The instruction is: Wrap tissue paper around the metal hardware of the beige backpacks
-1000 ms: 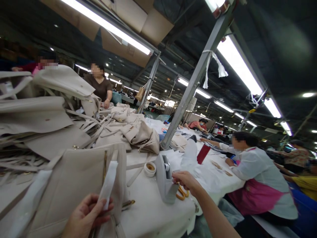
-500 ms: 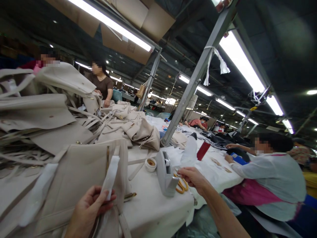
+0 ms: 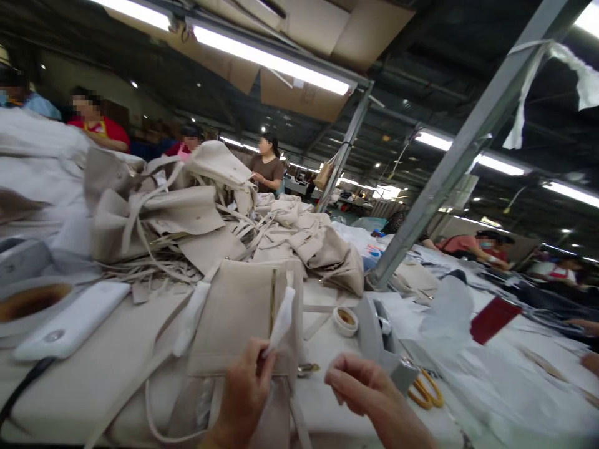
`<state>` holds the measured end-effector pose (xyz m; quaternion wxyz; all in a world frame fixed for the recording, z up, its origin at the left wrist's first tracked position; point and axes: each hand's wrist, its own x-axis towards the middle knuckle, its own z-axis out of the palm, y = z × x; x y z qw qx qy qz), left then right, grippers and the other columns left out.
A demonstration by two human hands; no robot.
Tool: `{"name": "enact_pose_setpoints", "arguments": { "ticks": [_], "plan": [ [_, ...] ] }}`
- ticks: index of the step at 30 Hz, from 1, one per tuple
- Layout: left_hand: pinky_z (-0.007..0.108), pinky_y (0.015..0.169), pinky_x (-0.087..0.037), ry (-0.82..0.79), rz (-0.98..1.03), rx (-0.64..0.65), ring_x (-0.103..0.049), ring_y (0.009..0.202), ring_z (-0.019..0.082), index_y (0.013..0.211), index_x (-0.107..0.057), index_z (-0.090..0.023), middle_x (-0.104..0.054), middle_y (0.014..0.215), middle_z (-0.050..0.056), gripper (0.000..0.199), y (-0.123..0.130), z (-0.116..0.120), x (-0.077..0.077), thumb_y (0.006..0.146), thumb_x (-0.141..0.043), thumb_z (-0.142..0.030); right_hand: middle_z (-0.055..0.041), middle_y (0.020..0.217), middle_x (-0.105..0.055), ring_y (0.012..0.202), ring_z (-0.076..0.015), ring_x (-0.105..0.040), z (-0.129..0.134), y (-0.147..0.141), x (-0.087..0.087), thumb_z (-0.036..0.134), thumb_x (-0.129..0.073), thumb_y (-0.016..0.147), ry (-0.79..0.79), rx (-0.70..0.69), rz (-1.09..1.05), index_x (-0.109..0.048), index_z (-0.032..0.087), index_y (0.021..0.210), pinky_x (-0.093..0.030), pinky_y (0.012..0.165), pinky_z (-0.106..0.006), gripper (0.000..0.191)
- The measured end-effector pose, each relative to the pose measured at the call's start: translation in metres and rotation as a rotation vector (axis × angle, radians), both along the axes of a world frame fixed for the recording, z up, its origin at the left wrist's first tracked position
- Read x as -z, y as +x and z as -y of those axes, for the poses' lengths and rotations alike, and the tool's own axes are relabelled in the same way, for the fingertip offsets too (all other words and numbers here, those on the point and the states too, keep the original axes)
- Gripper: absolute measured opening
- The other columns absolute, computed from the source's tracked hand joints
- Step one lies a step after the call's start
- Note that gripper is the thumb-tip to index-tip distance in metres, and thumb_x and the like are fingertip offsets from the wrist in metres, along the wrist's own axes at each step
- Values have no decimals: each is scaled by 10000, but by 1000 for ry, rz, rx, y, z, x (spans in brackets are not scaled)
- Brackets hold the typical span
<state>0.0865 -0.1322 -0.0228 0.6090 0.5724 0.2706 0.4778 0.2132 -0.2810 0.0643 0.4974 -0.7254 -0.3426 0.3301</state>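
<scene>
A beige handbag (image 3: 236,312) lies on the table in front of me, with a zip along its right part. My left hand (image 3: 248,383) is closed, pinching the lower end of a white wrapping strip (image 3: 283,318) at the bag's right side. A second white wrapping strip (image 3: 191,318) is around the strap on the left side. My right hand (image 3: 367,390) is in the air to the right of the bag, fingers curled and fingertips together; whatever they hold, if anything, is too small to make out. Beside it stands a grey tape dispenser (image 3: 381,330).
Behind the bag, beige bags (image 3: 187,212) are heaped. A tape roll (image 3: 345,320) and yellow-handled scissors (image 3: 428,390) flank the dispenser. A slanted metal post (image 3: 435,187) rises behind it. At left lies a white corded device (image 3: 72,321). Several co-workers are around the table.
My right hand has moved from beside the dispenser and scissors leftward, closer to the bag. My left hand still pinches the white strip. The view has turned to the left.
</scene>
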Motion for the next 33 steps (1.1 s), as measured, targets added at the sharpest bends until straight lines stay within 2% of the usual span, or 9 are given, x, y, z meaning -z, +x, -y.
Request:
{"name": "enact_pose_setpoints", "arguments": {
  "ticks": [3,6,9,13,17,22,26,30,33],
  "plan": [
    [152,731,-444,90,-62,77,-569,677,138,722,-733,-245,-655,679,28,175,-2,-1,8,753,-716,-74,27,512,-526,511,-104,-398,-49,-29,-12,445,-656,709,104,-106,53,-592,189,555,-309,510,-234,305],
    [214,922,-437,144,-93,178,-630,874,179,841,-763,-249,-720,859,83,171,-5,-2,13,791,-688,-104,30,470,-515,490,-106,-431,-79,-33,-5,330,-585,722,63,-108,185,-574,184,505,-316,497,-229,262],
    [245,1020,-398,141,-89,208,-627,1044,204,949,-766,-234,-724,1049,126,225,-9,-2,13,797,-674,-96,30,454,-530,464,-104,-448,-90,-26,2,235,-533,717,-68,-112,358,-591,185,484,-301,482,-228,245],
    [249,1030,-403,165,-63,232,-641,1033,199,909,-771,-228,-729,1051,132,184,-11,-1,12,823,-654,-116,18,455,-558,477,-121,-481,-90,-24,0,204,-536,709,-201,-78,552,-575,203,452,-274,487,-247,260],
    [229,920,-477,401,-124,115,-677,900,178,857,-753,-237,-749,945,102,162,-8,-2,22,832,-640,-123,-12,482,-592,500,-141,-494,-91,-32,-5,181,-568,699,-335,-28,801,-585,208,448,-217,511,-283,253],
    [237,696,-548,950,-114,-246,-695,729,175,1074,-662,-196,-737,824,55,251,-1,-7,34,908,-490,-119,-66,644,-704,598,-166,-560,-92,-40,-4,218,-566,748,-449,9,962,-689,203,560,-182,531,-299,225],
    [241,617,-542,1118,-246,-342,-684,679,174,1090,-626,-146,-705,791,63,281,-1,-10,27,944,-387,-118,-40,558,-642,563,-139,-518,-90,-34,-2,226,-551,770,-416,-7,883,-650,182,518,-210,533,-286,274],
    [245,599,-532,1071,-280,-286,-660,659,174,1017,-634,-153,-659,735,45,272,-3,-11,18,930,-380,-109,21,494,-532,499,-95,-422,-81,-23,1,220,-548,733,-217,-164,389,-626,167,511,-272,523,-244,242],
    [246,601,-520,1027,-293,-232,-647,661,176,979,-636,-166,-643,732,39,259,-3,-11,16,911,-395,-100,40,522,-522,490,-78,-346,-71,-21,2,232,-574,664,-155,-175,89,-683,154,611,-237,491,-235,144]
  ]
}}
